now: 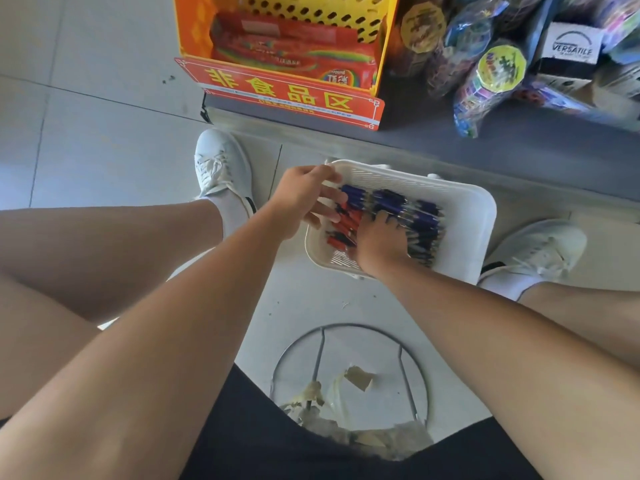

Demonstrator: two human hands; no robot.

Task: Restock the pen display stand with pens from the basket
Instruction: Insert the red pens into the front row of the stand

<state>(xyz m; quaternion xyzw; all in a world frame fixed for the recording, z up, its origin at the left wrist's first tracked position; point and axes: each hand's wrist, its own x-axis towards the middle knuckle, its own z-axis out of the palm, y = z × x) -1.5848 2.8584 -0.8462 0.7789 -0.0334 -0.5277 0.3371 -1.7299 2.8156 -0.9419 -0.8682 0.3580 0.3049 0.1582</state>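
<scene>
Closest to us a wire ring (346,325) lies on the floor. Beyond it the white basket (481,230) sits by the shelf (519,143), holding blue pens (419,220) and red pens (341,225). We judge we're picking stock: left grip (301,199) spread loosely over the reds, right grip (377,242) dug into the blues, its closure hidden. Next, gather a bundle and lift clear.

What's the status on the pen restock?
Left hand at basket rim, over red pens. Right hand down on blue pens; grip unclear. Display stand not in view.
</scene>
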